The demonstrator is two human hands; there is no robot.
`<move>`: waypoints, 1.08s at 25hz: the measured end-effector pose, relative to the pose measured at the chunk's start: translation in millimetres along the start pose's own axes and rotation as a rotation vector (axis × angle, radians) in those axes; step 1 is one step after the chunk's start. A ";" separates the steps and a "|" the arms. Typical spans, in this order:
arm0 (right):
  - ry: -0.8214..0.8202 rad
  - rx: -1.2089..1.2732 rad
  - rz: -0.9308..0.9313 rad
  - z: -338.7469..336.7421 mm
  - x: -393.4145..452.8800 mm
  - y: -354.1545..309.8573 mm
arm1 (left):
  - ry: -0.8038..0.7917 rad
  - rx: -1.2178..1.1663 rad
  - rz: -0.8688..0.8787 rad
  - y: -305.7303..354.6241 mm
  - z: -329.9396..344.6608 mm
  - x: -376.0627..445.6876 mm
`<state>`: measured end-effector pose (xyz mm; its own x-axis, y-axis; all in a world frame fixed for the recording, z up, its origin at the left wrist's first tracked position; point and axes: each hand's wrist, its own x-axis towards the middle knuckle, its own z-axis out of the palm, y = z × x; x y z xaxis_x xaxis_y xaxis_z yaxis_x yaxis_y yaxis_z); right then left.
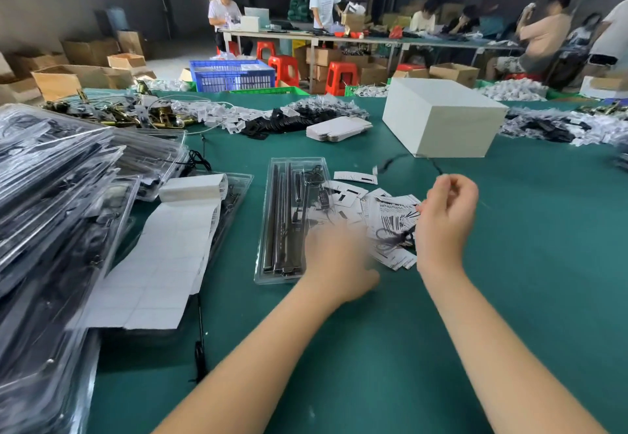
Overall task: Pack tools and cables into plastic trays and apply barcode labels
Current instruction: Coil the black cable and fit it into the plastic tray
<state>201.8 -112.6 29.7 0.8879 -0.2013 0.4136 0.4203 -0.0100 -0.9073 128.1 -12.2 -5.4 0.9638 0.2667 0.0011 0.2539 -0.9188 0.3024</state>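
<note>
A clear plastic tray (272,263) lies in the middle of the green table, with long black rods and a small black cable in it. Right of the tray is a loose pile of white cards with black print (384,209). My left hand (336,260) is motion-blurred over the tray's near right corner and the edge of the cards; its fingers cannot be made out. My right hand (445,216) is raised just right of the cards, fingers curled, pinching a thin black cable (436,165) that trails toward the white box. A dark cable bundle (404,238) shows beside its wrist.
A tall stack of packed clear trays (51,202) fills the left side. A strip of label backing paper (163,257) lies over a tray beside it. A white box (441,117), flat cartons (336,127) and heaps of small parts lie further back. A black cable (200,348) lies near the front.
</note>
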 end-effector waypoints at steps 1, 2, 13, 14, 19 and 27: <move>0.020 -0.015 -0.041 -2.2 -6.5 6.9 | 0.031 -0.019 -0.051 6.0 6.0 0.9; 0.032 -0.021 -0.065 -4.9 -11.5 12.9 | 0.074 -0.035 -0.085 11.1 11.0 1.7; -0.059 -0.098 0.002 -27.4 -18.8 31.2 | 0.144 -0.001 0.450 -41.7 0.5 -14.6; -0.091 -0.103 0.001 -27.3 -18.8 31.7 | 0.129 0.000 0.374 -35.3 1.3 -12.0; -0.153 0.065 -0.004 -26.0 -18.9 24.2 | 0.151 0.056 -0.030 17.1 10.4 1.9; -0.138 0.790 0.492 -47.5 7.7 4.9 | 0.635 0.066 0.213 7.0 36.9 -4.7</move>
<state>201.8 -160.7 24.8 0.9925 0.1124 0.0486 -0.0482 0.7233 -0.6889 128.3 -30.5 -38.4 0.7633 0.1785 0.6209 0.0874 -0.9808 0.1745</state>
